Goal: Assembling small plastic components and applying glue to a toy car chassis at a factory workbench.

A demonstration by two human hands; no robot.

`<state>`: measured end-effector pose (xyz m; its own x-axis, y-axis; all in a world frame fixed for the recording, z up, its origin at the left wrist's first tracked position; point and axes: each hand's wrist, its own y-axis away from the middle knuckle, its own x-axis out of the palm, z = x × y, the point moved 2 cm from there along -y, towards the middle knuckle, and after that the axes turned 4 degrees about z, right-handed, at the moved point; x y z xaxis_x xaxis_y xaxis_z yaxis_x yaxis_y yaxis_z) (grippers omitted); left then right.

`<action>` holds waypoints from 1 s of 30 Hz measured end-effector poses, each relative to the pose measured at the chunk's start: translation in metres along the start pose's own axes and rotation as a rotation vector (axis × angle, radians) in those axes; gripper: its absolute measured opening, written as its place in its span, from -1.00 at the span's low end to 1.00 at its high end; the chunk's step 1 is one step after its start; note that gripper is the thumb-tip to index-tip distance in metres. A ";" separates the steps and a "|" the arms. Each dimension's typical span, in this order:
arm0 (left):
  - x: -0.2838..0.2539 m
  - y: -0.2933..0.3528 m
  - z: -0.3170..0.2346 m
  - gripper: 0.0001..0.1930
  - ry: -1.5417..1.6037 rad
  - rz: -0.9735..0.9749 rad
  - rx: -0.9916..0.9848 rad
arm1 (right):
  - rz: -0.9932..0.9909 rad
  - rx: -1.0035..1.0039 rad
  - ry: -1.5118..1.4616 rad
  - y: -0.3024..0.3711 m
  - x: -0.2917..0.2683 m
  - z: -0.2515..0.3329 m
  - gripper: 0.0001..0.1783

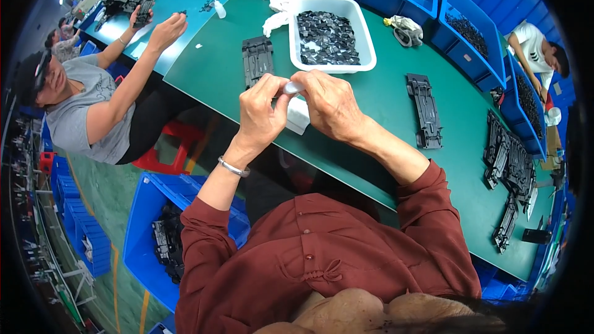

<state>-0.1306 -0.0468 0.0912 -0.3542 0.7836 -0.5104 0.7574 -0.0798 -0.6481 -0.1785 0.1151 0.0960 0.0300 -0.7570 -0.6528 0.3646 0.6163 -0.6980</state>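
Touching left grip [263,108] and right grip [331,104], a pale piece [294,88] sits between.

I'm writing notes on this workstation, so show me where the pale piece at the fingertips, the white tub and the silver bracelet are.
Pale piece [293,88]: head view, middle of its exposed surface.
White tub [331,68]: head view, its near wall.
Silver bracelet [233,168]: head view, its band.

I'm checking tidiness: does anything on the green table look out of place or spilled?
Slightly: a small white scrap lies left of the white tub, and the black parts at right sit in a jumbled heap, unlike the single black piece nearby. No spill shows around the tub.
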 end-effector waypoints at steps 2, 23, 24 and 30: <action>0.000 0.000 0.000 -0.80 0.004 -0.001 -0.003 | -0.002 0.015 0.016 -0.001 -0.001 0.001 -0.74; 0.002 -0.001 0.001 -0.82 0.015 -0.029 -0.008 | -0.008 0.021 0.034 -0.001 0.000 -0.002 -0.75; 0.002 -0.001 0.001 -0.82 0.011 -0.027 -0.006 | -0.018 0.015 0.031 -0.001 0.000 -0.002 -0.75; 0.001 0.000 0.001 -0.81 -0.026 -0.002 -0.007 | -0.041 -0.013 0.002 -0.001 0.002 -0.003 -0.59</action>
<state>-0.1315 -0.0467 0.0909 -0.3700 0.7677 -0.5233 0.7603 -0.0734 -0.6454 -0.1816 0.1137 0.0942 0.0132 -0.7811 -0.6242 0.3529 0.5877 -0.7280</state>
